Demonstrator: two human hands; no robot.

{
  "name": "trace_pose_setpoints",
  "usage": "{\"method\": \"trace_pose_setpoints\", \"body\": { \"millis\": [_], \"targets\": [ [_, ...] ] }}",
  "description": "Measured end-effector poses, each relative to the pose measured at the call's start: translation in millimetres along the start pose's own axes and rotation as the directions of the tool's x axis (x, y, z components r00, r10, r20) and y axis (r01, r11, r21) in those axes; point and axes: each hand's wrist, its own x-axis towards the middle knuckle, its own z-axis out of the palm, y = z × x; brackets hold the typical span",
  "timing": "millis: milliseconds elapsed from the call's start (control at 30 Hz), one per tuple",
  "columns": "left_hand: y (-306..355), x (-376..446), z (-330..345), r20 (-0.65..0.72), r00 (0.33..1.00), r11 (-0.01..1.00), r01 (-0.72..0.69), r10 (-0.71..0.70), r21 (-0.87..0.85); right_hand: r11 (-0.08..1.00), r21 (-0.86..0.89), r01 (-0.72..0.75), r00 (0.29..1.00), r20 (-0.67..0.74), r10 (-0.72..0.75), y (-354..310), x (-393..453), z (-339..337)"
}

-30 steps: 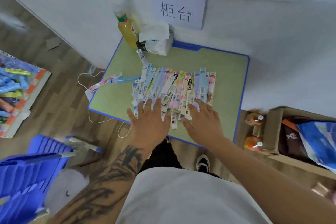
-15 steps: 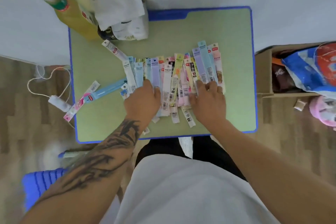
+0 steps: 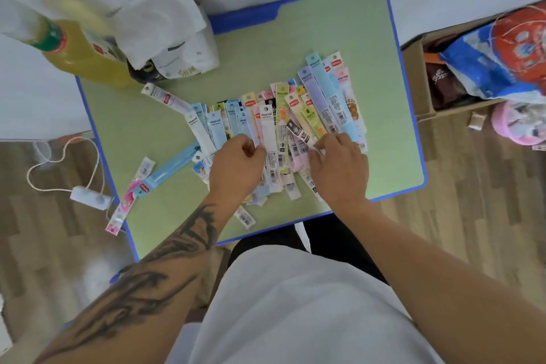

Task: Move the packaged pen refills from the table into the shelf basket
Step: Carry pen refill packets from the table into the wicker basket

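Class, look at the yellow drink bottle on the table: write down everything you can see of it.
The drink bottle stands at the far left corner of the green table, against the white wall. It looks like clear plastic filled with yellow liquid, with a green band at the neck and a label with a red patch on its side. Seen from above, it appears tilted and blurred, so its cap is unclear. A white tissue pack sits right beside it. Neither hand touches it.
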Motion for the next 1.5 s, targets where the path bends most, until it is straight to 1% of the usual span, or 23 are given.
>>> {"method": "trace_pose_setpoints", "body": {
  "millis": [33,100,200,233,333,433,500,567,633,733,833,933,1033,1100,1200,1267,1367,1500],
  "targets": [
    [2,-1,-1,-0.007,1.0,0.998,-0.016,0.015,-0.064,0.999,0.042,-0.021,1.0,0.011,0.021,-1,-1,-3],
    [6,-6,-3,-0.018,0.999,0.99,-0.041,0.039,-0.138,0.988,0.15,-0.043,0.999,0.04,0.037,-3,-3,-8],
    [15,-13,-4,-0.01,0.998,0.97,-0.059,0.058,-0.236,0.907,0.4,-0.132,0.987,0.134,0.085,-4,-7,-22],
    [18,-15,-4,0.009,0.998,0.962,-0.063,0.068,-0.266,0.879,0.45,-0.155,0.984,0.148,0.098,-3,-9,-27],
    [29,-22,-1,0.089,0.989,0.946,-0.082,0.115,-0.314,0.804,0.56,-0.199,0.979,0.142,0.143,4,-20,-42],
    [45,-34,4,0.18,0.971,0.927,-0.081,0.156,-0.367,0.673,0.687,-0.273,0.962,0.182,0.204,17,-32,-58],
    [58,-45,9,0.238,0.957,0.914,-0.055,0.163,-0.402,0.578,0.763,-0.29,0.954,0.184,0.236,28,-43,-69],
    [73,-58,18,0.313,0.935,0.908,-0.022,0.167,-0.419,0.494,0.813,-0.308,0.939,0.178,0.293,41,-56,-82],
    [87,-73,30,0.371,0.91,0.903,-0.006,0.183,-0.43,0.433,0.844,-0.318,0.923,0.171,0.344,57,-73,-95],
    [108,-101,52,0.402,0.888,0.91,-0.044,0.225,-0.412,0.372,0.874,-0.313,0.903,0.153,0.401,91,-101,-108],
    [131,-137,86,0.418,0.871,0.918,-0.086,0.258,-0.388,0.235,0.93,-0.283,0.89,0.164,0.425,138,-132,-120],
    [152,-182,130,0.439,0.861,0.93,-0.097,0.257,-0.355,0.098,0.966,-0.238,0.879,0.172,0.446,191,-167,-130],
    [168,-232,183,0.48,0.836,0.943,-0.124,0.267,-0.309,-0.021,0.982,-0.186,0.845,0.171,0.508,248,-204,-136],
    [177,-263,219,0.508,0.818,0.948,-0.137,0.271,-0.287,-0.057,0.988,-0.144,0.829,0.152,0.539,285,-227,-137],
    [192,-303,270,0.555,0.785,0.956,-0.167,0.277,-0.24,-0.074,0.993,-0.087,0.803,0.114,0.585,341,-258,-139],
    [203,-327,298,0.574,0.766,0.956,-0.203,0.29,-0.212,-0.092,0.995,-0.024,0.769,0.077,0.634,374,-277,-145],
    [222,-357,331,0.602,0.728,0.944,-0.274,0.328,-0.182,-0.164,0.983,0.078,0.715,0.059,0.696,414,-299,-157],
    [248,-382,365,0.638,0.687,0.931,-0.335,0.347,-0.146,-0.216,0.964,0.152,0.682,0.056,0.73,449,-311,-163]
  ]
}}
